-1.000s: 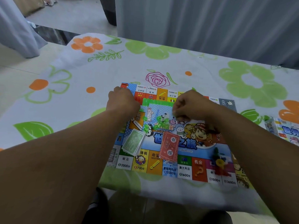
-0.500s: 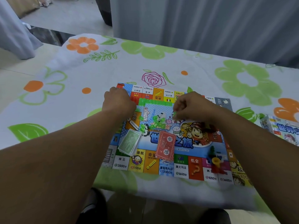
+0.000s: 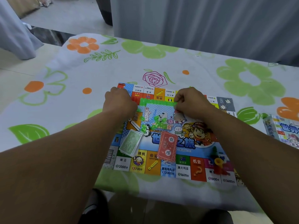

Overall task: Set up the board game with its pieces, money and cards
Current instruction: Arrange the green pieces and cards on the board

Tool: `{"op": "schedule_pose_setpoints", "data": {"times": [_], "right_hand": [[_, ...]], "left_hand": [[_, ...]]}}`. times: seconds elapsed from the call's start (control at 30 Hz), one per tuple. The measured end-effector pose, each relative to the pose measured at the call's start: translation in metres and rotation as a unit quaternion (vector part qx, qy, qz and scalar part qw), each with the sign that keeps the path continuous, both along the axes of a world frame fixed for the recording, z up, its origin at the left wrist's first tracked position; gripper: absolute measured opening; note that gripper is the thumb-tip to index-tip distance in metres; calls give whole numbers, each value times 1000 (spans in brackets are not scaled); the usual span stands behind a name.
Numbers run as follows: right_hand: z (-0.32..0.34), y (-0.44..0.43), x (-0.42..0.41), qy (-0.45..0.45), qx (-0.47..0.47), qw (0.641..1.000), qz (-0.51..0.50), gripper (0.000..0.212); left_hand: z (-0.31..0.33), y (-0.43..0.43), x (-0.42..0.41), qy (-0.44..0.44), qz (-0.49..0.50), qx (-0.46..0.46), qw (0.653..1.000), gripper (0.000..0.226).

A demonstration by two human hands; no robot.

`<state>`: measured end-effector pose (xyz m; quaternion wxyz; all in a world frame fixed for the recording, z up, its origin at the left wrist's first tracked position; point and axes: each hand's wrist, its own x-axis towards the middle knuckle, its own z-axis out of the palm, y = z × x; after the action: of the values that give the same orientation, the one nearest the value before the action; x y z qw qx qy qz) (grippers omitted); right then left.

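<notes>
Green plastic strip [image 3: 157, 102], green banknotes [image 3: 131, 142], red cards [image 3: 167, 147], white tablecloth [image 3: 202, 73] with green-and-orange flowers.

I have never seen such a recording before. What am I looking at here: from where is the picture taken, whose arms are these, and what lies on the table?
There is no machine. A person wears a camera on the head, so you look down along their own bare arms. The left hand and right hand hold the two ends of a green plastic strip of joined pieces over the game board. On the board lie a green money stack, a red card stack, loose green pieces and coloured pawns. The game box lies at right on the flowered tablecloth.
</notes>
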<state>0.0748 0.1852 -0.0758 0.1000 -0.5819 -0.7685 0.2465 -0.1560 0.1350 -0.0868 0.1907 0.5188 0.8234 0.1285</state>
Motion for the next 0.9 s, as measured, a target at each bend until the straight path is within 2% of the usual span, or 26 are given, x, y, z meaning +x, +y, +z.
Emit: {"op": "schedule_pose_setpoints", "data": {"times": [0.47, 0.6, 0.7, 0.77, 0.83, 0.9], "right_hand": [[-1, 2, -1, -10, -6, 1000, -6, 21], [9, -1, -5, 16, 5, 1000, -8, 12], [22, -9, -15, 43, -66, 994, 72, 7], [27, -13, -22, 14, -109, 984, 141, 13], [27, -16, -26, -19, -114, 977, 177, 19], [25, -18, -28, -22, -116, 976, 185, 15]], "left_hand": [[1, 0, -1, 4, -10, -3, 1000, 39], [0, 0, -1, 2, -1, 4, 1000, 39], [-1, 1, -1, -2, 3, 5, 1000, 39], [-1, 1, 0, -4, 5, 6, 1000, 40], [-1, 1, 0, -3, 6, 7, 1000, 41], [-1, 1, -1, -4, 5, 7, 1000, 41]]}}
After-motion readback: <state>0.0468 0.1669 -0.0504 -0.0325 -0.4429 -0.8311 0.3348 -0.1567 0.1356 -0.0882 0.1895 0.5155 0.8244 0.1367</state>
